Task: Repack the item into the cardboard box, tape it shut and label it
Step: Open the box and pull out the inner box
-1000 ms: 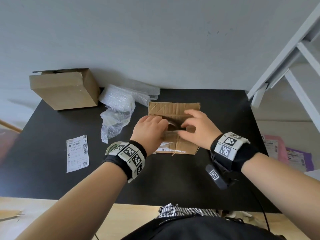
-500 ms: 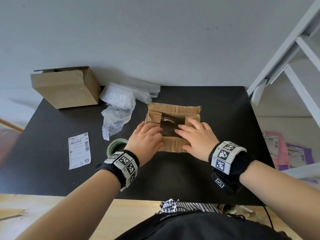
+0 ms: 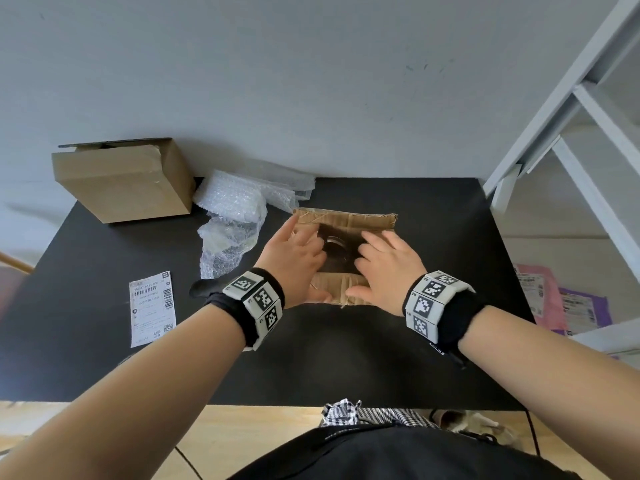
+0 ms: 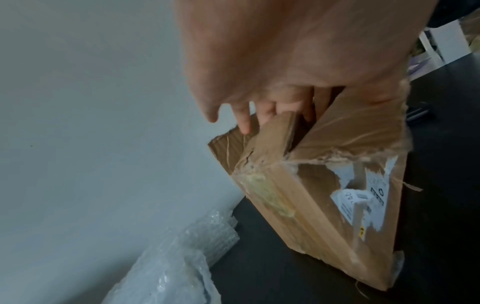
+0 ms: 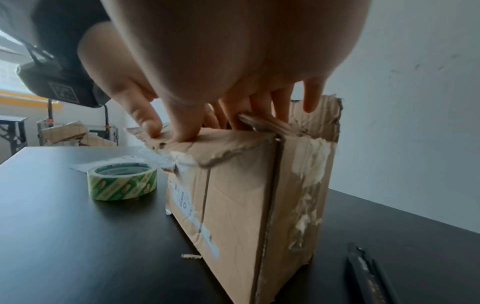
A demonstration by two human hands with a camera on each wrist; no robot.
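Observation:
A worn cardboard box (image 3: 344, 216) stands open-topped in the middle of the black table (image 3: 346, 358). Inside it lies a dark item with a round shiny part (image 3: 334, 242). My left hand (image 3: 294, 251) lies on the box's left side flap, fingers straight and reaching over the opening, as the left wrist view shows (image 4: 259, 115). My right hand (image 3: 384, 261) presses the right side flap with straight fingers, its thumb on the near flap (image 5: 153, 123). The far flap stands up. The white shipping label (image 3: 152, 308) lies flat at the left. A green tape roll (image 5: 122, 181) sits beside the box (image 5: 233, 195).
A second cardboard box (image 3: 124, 181) stands at the back left corner, with crumpled bubble wrap (image 3: 232, 223) next to it. A dark slim tool (image 5: 369, 273) lies right of the box. Pink and purple mail bags (image 3: 561, 306) and a white frame (image 3: 571, 116) are off the table's right edge.
The right hand let go of the item inside the box. Both hands then moved from the near flap outward onto the side flaps, fingers now reaching over the opening.

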